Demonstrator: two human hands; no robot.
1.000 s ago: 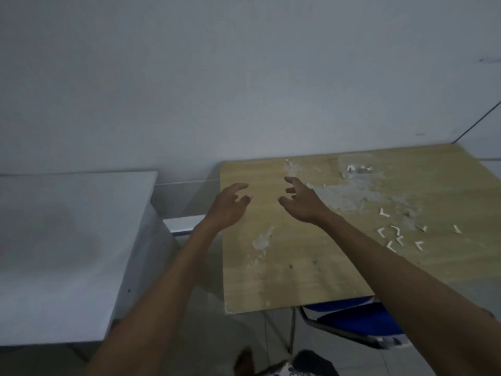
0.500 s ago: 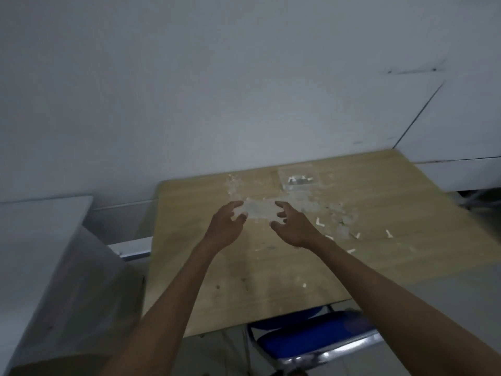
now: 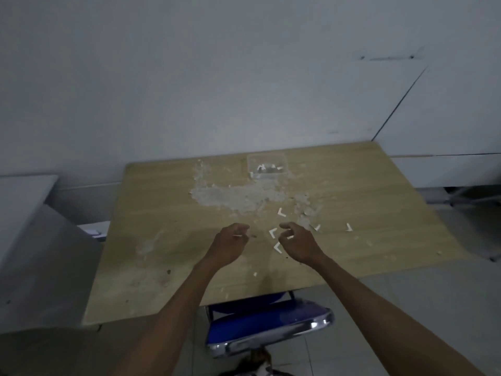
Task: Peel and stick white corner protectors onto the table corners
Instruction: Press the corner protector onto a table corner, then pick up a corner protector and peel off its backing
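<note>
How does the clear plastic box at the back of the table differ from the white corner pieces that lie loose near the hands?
The clear box is one see-through rectangular tray by the far edge; the loose corner pieces are several opaque white L-shapes in the middle of the wooden table. The box holds small white bits inside; the loose pieces lie bare on the wood. Both rest on the tabletop.

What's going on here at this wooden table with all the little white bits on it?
A person stands at a light wooden table with a worn, flaking patch, both hands over a scatter of small white L-shaped corner protectors. The left hand seems to pinch a small white piece; the right hand is curled around another, though blur makes both uncertain. A clear plastic tray sits at the far edge, and a blue chair is tucked underneath.
</note>
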